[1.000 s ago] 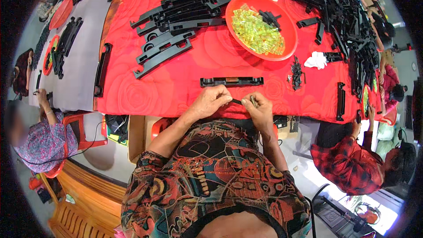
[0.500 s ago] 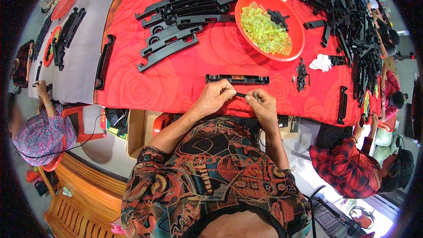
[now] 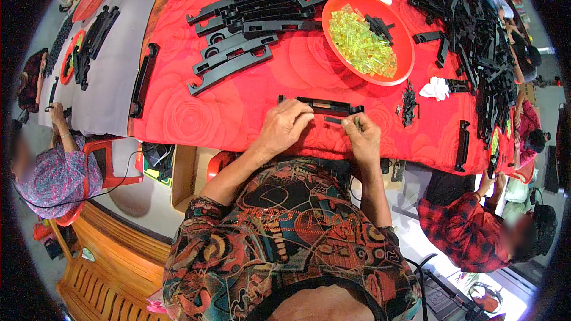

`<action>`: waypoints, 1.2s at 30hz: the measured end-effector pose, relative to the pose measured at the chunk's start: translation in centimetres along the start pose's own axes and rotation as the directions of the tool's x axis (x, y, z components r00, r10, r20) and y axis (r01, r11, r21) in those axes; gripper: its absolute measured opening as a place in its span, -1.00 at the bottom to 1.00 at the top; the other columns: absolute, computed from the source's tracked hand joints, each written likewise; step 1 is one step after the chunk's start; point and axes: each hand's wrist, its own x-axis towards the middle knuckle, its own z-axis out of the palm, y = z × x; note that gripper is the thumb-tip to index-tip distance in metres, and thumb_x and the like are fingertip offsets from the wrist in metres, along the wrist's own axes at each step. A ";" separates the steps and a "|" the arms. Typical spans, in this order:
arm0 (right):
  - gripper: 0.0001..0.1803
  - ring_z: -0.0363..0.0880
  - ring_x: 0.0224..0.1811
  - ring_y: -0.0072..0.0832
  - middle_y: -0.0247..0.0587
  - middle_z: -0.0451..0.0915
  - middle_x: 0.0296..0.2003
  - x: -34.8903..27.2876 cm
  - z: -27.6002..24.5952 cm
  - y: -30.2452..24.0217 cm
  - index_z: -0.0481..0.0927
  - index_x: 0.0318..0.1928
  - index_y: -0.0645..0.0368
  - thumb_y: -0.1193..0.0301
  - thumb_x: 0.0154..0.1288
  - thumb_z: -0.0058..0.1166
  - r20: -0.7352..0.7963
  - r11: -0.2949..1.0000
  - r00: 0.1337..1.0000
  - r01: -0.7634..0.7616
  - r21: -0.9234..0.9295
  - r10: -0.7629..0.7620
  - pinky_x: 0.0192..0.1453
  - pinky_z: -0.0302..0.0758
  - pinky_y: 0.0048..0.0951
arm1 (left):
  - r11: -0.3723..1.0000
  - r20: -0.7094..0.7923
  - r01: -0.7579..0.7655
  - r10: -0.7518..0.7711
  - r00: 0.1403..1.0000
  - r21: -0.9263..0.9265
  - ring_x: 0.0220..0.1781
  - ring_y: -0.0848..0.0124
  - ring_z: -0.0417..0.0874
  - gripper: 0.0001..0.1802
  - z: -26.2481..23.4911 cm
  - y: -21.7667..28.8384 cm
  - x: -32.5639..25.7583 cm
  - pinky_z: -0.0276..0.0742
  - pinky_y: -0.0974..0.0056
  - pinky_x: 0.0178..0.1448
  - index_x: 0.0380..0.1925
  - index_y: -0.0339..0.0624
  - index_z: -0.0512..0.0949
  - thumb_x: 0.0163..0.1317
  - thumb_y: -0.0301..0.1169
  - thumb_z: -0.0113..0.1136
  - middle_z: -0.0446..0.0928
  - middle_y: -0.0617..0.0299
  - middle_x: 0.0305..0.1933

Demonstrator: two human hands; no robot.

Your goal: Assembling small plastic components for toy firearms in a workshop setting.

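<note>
A long black plastic part [image 3: 333, 106] with a brownish inset lies at the front of the red-covered table. My left hand [image 3: 284, 126] is closed at its left end, fingers bent over the near edge and hiding part of it. My right hand [image 3: 364, 137] pinches a short, thin black strip [image 3: 333, 120] between thumb and fingers, just on the near side of that part. Beyond the hands stands an orange-red bowl [image 3: 407, 65] with many small clear yellow-green pieces [image 3: 360, 38] and a few black pieces [image 3: 379, 28].
Similar black parts [image 3: 232, 53] are stacked at the back left, and a large heap [image 3: 464, 24] covers the right. Small black bits [image 3: 408, 104] and crumpled white tissue [image 3: 435, 88] lie right of the bowl. Co-workers sit at left [image 3: 59, 172] and right [image 3: 464, 226].
My left hand has let go of the thin strip and moved left onto the long black part, whose left end has swung slightly away from me. The strip stays in my right hand.
</note>
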 end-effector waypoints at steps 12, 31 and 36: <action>-0.70 0.11 -0.59 -0.71 -0.49 0.17 -0.70 3.2 1.0 -0.6 0.39 -0.61 0.30 0.40 0.13 0.13 -0.036 0.940 0.996 0.069 -0.335 -0.086 -0.57 0.12 -0.51 | 0.857 0.132 -0.256 0.220 0.967 0.447 -0.10 0.21 0.41 -0.80 -1.8 -1.7 0.5 0.29 0.15 -0.09 -0.37 -0.20 0.50 -0.06 -0.46 0.21 0.41 0.15 -0.15; -0.65 0.21 -0.71 -0.42 -0.02 0.27 -0.76 4.0 2.1 -1.1 0.38 -0.61 0.38 0.33 0.05 0.16 -0.031 0.906 0.998 0.042 -0.421 -0.061 -0.57 0.19 -0.26 | 0.885 0.162 -0.197 0.140 0.977 0.421 -0.12 0.20 0.40 -0.85 -1.2 -2.9 -0.2 0.31 0.17 -0.11 -0.37 -0.22 0.52 0.00 -0.50 0.09 0.43 0.13 -0.17; -0.66 0.45 -0.63 -0.16 0.07 0.41 -0.68 4.2 2.6 -1.3 0.42 -0.57 0.37 0.30 0.05 0.15 -0.018 0.878 0.998 0.046 -0.477 -0.062 -0.52 0.30 -0.21 | 0.885 0.154 -0.204 0.152 0.976 0.419 -0.15 0.22 0.42 -0.86 -1.2 -2.8 -0.1 0.32 0.18 -0.14 -0.38 -0.23 0.50 -0.02 -0.54 0.13 0.44 0.15 -0.17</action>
